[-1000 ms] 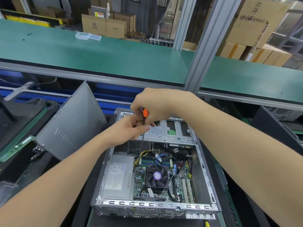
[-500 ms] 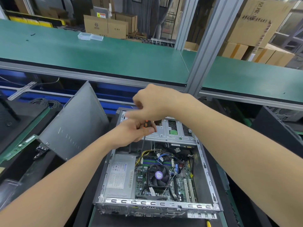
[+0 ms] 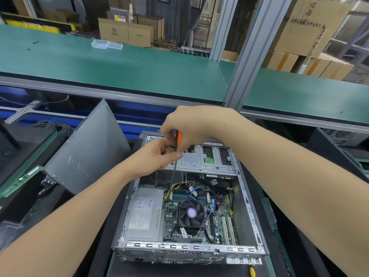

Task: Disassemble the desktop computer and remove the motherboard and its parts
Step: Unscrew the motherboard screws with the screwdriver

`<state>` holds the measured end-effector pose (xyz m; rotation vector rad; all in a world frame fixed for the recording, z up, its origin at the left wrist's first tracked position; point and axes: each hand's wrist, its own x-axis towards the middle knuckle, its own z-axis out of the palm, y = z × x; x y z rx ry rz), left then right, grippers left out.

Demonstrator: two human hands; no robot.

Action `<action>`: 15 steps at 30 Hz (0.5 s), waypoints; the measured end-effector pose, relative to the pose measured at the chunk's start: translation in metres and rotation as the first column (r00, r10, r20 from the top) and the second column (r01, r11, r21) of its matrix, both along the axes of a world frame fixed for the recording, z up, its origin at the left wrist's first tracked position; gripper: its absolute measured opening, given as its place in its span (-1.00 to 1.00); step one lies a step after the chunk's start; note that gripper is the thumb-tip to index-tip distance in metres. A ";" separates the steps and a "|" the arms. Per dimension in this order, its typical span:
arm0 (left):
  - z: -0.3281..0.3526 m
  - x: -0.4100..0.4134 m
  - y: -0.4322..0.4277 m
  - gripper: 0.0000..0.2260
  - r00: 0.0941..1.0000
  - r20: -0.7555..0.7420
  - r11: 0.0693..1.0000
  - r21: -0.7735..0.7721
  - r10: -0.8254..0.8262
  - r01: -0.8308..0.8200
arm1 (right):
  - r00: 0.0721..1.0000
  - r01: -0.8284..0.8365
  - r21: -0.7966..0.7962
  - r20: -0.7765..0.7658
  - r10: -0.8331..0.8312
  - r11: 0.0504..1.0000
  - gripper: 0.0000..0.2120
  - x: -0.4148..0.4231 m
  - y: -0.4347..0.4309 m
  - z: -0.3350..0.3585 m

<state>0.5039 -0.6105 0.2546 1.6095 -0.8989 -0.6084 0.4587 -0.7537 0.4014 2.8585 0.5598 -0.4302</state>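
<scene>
Open computer case lies on its side on the dark lower bench, centre-bottom of view, open face up. Inside: motherboard on the floor of the case, black fan in its middle, grey power supply along the left wall, silver drive cage at the far end. Cables bunch between cage and fan.

Screwdriver, orange-and-black handle, stands nearly upright over the far-left part of the case. Its shaft runs down towards the yellow cables; the tip is lost among them.

Right hand is on top, fingers curled round the handle. Left hand is just under it, thumb and fingers pinching the lower handle where the shaft starts. The hands touch.

Grey side panel leans tilted just left of the case. Green circuit strip further left.

Behind: green shelf with a clear plastic box on it, a metal post, cardboard boxes beyond.
</scene>
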 end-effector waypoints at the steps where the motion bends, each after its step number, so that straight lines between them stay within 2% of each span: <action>1: 0.001 0.000 0.000 -0.84 1.000 0.011 1.000 0.001 -0.005 0.005 | 0.999 -0.033 0.003 -0.003 0.033 0.999 -0.82 -0.001 0.000 0.000; 3: 0.001 0.000 0.001 -0.90 0.998 0.061 1.000 0.016 -0.027 0.026 | 0.995 -0.094 0.003 0.022 0.093 0.996 -0.74 -0.002 0.003 -0.005; 6: -0.001 -0.001 0.002 -0.81 0.996 0.076 0.998 0.046 -0.040 0.037 | 0.985 -0.142 -0.043 0.096 0.146 0.989 -0.75 -0.003 0.005 -0.015; 10: -0.002 -0.004 0.000 -0.74 0.998 0.043 0.998 0.037 -0.044 0.042 | 0.990 -0.129 -0.064 0.049 0.133 0.990 -0.80 -0.004 0.006 -0.011; 13: 0.000 -0.006 -0.004 -0.72 0.998 0.066 0.997 0.069 -0.024 0.019 | 0.998 -0.056 0.016 -0.005 0.056 0.998 -0.81 -0.008 0.007 -0.001; 15: 0.002 -0.008 -0.006 -0.74 0.998 0.067 0.997 0.079 -0.008 0.002 | 0.992 0.115 0.042 0.051 -0.117 0.992 -0.57 -0.009 0.009 -0.004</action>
